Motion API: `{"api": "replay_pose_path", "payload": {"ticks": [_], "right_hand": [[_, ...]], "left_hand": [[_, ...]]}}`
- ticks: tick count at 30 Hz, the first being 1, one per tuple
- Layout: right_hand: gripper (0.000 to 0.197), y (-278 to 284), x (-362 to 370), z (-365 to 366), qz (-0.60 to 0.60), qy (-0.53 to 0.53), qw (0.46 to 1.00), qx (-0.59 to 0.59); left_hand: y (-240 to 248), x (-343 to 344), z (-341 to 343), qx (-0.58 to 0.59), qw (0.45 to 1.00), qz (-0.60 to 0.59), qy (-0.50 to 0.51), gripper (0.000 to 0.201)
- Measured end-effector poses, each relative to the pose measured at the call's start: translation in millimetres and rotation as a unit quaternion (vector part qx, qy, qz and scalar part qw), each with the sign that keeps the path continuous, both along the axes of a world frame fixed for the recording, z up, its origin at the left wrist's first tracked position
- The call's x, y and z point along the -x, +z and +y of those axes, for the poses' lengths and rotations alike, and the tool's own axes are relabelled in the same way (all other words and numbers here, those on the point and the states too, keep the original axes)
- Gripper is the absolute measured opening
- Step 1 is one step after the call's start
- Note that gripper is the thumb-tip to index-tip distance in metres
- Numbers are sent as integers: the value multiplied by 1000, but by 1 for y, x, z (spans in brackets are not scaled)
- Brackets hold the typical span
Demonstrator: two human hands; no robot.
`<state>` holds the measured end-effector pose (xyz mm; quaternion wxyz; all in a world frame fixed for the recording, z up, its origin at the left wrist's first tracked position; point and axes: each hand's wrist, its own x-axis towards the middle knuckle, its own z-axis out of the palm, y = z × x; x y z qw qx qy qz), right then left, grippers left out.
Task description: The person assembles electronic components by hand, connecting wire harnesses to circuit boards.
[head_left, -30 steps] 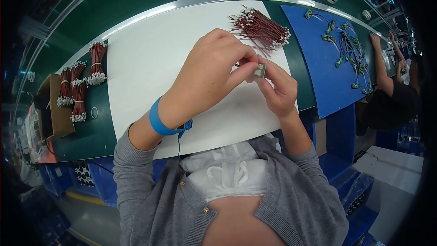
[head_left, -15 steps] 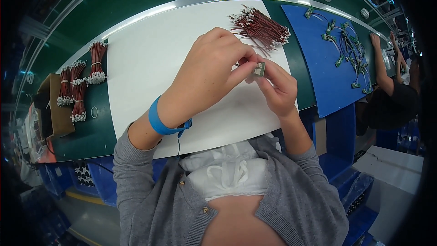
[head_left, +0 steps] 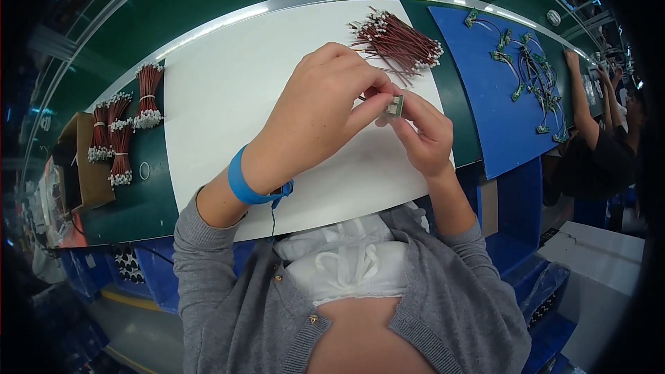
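My right hand [head_left: 426,135] pinches a small green circuit board [head_left: 398,107] with pale connectors on its face. Against it, my left hand [head_left: 336,90] has thumb and forefinger closed at the board's near-left edge. A short dark piece of a wire cable [head_left: 359,98] shows between the left fingers; the rest of it is hidden by the hand. Both hands are raised over a white sheet [head_left: 228,90]. Just beyond them lies a loose pile of dark red wire cables [head_left: 395,40] with white end plugs. A blue strap [head_left: 240,179] circles my left wrist.
Tied cable bundles [head_left: 147,95] and a cardboard box [head_left: 95,159] are at the left on the green table [head_left: 149,211]. On a blue mat [head_left: 467,90] to the right lie several wired circuit boards [head_left: 547,100]. Another person's arm [head_left: 585,100] reaches in at the far right.
My hands, the board and the cable keep nearly the same place and grip. At the far right, the other person's arms have shifted slightly.
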<state>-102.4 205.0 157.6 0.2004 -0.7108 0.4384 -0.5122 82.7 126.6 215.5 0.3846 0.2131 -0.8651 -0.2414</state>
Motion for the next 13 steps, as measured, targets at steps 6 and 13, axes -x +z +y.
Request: {"api": "replay_pose_path", "payload": {"ticks": [6,13], "right_hand": [[39,-1,-2,1,-7,0,1000,-3],[39,-4,0,0,-13,5,1000,-11]], "left_hand": [[-2,0,1,0,1000,-4,1,10],[-2,2,0,-4,1000,2,1,10]]}}
